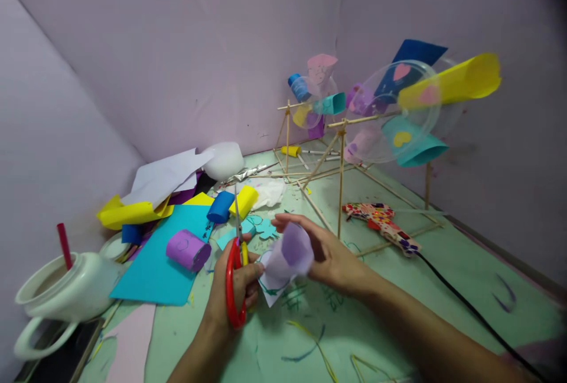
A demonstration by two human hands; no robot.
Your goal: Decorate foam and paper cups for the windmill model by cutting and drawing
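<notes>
My left hand [233, 288] is closed around red-handled scissors [230, 288], whose blades point up and away, and its fingertips also pinch the edge of a pale purple paper piece [270, 288] with a green drawn line. A light purple paper tube [290, 253] rests between my hands, its open end facing me. Fingers of my right hand [330, 253] curve behind and beside this tube, holding it. Something yellow shows next to the scissors in my left hand. Just beyond my hands lie turquoise paper cut-outs [266, 228].
Blue [221, 207], yellow [244, 201] and purple [188, 250] paper tubes lie left, near turquoise paper [155, 265]. A white teapot [73, 288] stands far left. Stick-framed wheels [394, 111] stand right, behind a patterned glue gun [383, 223] with a black cord.
</notes>
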